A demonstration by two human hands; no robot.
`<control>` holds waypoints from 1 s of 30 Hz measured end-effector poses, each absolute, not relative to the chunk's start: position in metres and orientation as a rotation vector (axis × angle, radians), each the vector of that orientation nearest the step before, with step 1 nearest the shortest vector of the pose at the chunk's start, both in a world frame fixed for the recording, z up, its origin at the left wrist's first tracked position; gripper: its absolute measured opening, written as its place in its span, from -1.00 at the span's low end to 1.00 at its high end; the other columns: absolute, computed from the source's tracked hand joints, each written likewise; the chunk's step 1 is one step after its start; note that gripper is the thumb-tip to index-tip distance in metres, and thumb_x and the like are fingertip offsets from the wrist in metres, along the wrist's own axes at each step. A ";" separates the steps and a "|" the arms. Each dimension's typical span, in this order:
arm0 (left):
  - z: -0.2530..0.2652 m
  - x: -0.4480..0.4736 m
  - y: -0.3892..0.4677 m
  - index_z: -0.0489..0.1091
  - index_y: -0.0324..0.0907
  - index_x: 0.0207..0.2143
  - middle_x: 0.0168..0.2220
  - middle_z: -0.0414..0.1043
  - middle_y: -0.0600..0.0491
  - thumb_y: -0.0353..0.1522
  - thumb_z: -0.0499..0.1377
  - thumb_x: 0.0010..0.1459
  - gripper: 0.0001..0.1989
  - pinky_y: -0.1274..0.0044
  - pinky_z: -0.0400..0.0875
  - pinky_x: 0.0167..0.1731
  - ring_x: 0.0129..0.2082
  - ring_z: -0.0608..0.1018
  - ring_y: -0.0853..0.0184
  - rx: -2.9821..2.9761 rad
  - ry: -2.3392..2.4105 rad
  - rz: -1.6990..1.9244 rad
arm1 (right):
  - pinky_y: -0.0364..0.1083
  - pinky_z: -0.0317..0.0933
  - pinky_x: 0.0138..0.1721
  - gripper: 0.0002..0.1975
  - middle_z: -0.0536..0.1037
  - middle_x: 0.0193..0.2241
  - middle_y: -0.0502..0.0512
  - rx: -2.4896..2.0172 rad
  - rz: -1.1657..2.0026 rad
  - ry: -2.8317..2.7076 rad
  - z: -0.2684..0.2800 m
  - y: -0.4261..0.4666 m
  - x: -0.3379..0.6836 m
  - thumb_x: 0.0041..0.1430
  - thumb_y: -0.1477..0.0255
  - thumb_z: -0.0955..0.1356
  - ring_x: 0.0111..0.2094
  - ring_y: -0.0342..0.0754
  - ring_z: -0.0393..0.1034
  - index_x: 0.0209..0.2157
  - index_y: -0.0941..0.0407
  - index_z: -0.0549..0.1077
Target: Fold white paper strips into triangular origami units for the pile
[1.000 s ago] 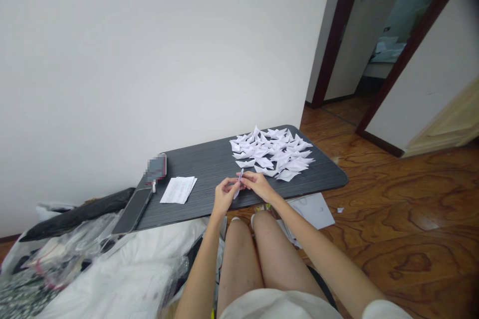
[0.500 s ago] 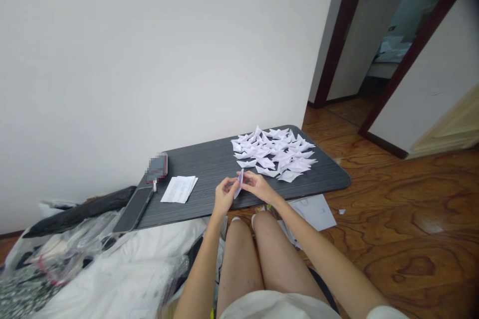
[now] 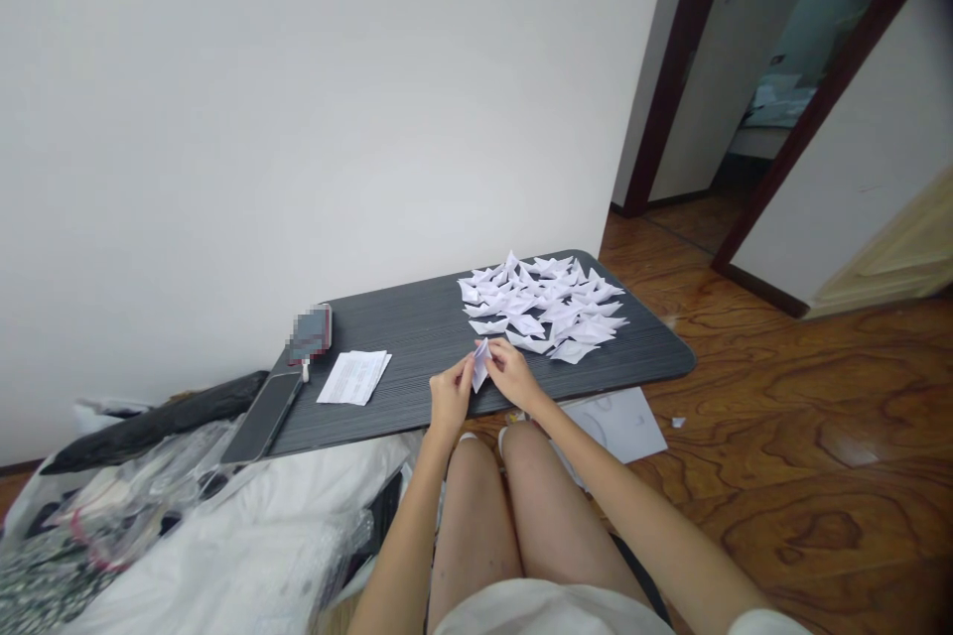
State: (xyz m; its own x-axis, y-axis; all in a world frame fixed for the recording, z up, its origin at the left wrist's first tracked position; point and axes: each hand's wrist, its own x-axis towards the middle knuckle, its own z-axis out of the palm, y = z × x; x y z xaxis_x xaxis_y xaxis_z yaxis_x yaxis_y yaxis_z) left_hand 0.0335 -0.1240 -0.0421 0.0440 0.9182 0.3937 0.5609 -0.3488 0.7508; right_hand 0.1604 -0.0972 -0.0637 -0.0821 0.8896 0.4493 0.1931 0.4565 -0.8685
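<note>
Between my two hands is a small folded piece of white paper (image 3: 480, 367), held up just above the near edge of the dark table (image 3: 417, 337). My left hand (image 3: 451, 393) pinches its left side between thumb and fingers. On its right side my right hand (image 3: 510, 373) grips it the same way. Beyond my hands lies a crowded pile of white folded paper boats (image 3: 547, 303). To the left of my hands rests a small stack of flat paper sheets (image 3: 353, 377) with faint print on top.
A dark phone-like slab (image 3: 264, 417) lies at the table's left end, with a blurred-out dark red-edged item (image 3: 311, 332) behind it. White bags and plastic wrapping (image 3: 245, 526) fill the left side. A white sheet (image 3: 621, 424) lies on the wooden floor (image 3: 781, 437).
The folded paper has turned from nearly edge-on to show more of its face, with both hands shifting their grip on it. The boats and the sheet stack stay in place.
</note>
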 end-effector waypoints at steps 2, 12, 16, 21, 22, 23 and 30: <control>-0.043 0.033 -0.124 0.44 -0.27 -0.24 -0.58 0.45 0.06 -0.26 -0.01 0.07 -0.65 0.63 0.28 -0.50 -0.58 0.44 0.40 1.940 1.514 1.235 | -0.12 0.27 -0.32 -0.69 0.35 -0.24 0.16 -0.969 0.760 -1.571 -0.063 -0.098 0.160 -0.01 0.60 0.20 -0.30 -0.09 0.31 -0.21 0.15 0.42; -0.050 0.026 -0.117 0.42 -0.30 -0.26 -0.43 0.48 -0.01 -0.31 0.12 -0.07 -0.69 0.47 0.46 -0.45 -0.50 0.52 0.33 1.297 1.137 1.301 | -0.11 0.20 -0.18 -0.63 0.37 -0.24 0.11 -0.888 0.895 -1.615 -0.061 -0.098 0.167 -0.02 0.64 0.18 -0.22 -0.11 0.29 -0.20 0.11 0.44; -0.046 0.021 -0.116 0.44 -0.31 -0.47 -0.47 0.46 0.01 -0.35 0.15 -0.11 -0.82 0.51 0.45 -0.44 -0.48 0.51 0.34 1.205 1.066 1.344 | -0.10 0.13 -0.11 -0.65 0.36 -0.18 0.09 -0.788 0.986 -1.592 -0.052 -0.105 0.171 -0.04 0.63 0.20 -0.15 -0.10 0.26 -0.25 0.08 0.47; -0.047 0.024 -0.116 0.40 -0.30 -0.50 -0.57 0.40 0.08 -0.36 0.20 -0.15 -0.84 0.64 0.38 -0.57 -0.62 0.43 0.47 1.339 1.126 1.343 | -0.10 0.14 -0.13 -0.76 0.31 -0.12 0.11 -0.717 1.090 -1.549 -0.047 -0.110 0.172 0.05 0.47 0.23 -0.16 -0.08 0.27 -0.31 0.09 0.50; -0.047 0.024 -0.117 0.39 -0.30 -0.48 -0.54 0.40 0.08 -0.36 0.20 -0.15 -0.84 0.65 0.36 -0.56 -0.63 0.42 0.49 1.380 1.127 1.337 | -0.10 0.16 -0.16 -0.77 0.30 -0.12 0.11 -0.731 1.098 -1.511 -0.048 -0.109 0.170 0.04 0.45 0.24 -0.18 -0.09 0.27 -0.29 0.10 0.49; -0.047 0.025 -0.117 0.38 -0.29 -0.44 -0.48 0.41 0.06 -0.36 0.20 -0.14 -0.82 0.66 0.35 -0.55 -0.62 0.43 0.50 1.416 1.119 1.333 | -0.11 0.18 -0.20 -0.77 0.30 -0.13 0.12 -0.747 1.114 -1.459 -0.051 -0.107 0.169 0.01 0.42 0.27 -0.21 -0.10 0.28 -0.26 0.09 0.47; -0.043 0.024 -0.123 0.32 -0.24 -0.19 -0.36 0.40 0.02 -0.32 0.16 -0.08 -0.66 0.62 0.36 -0.44 -0.49 0.47 0.44 1.595 1.105 1.251 | -0.12 0.19 -0.28 -0.83 0.41 -0.36 0.08 -0.813 1.227 -1.286 -0.062 -0.098 0.167 -0.11 0.36 0.36 -0.33 -0.11 0.30 -0.47 0.18 0.49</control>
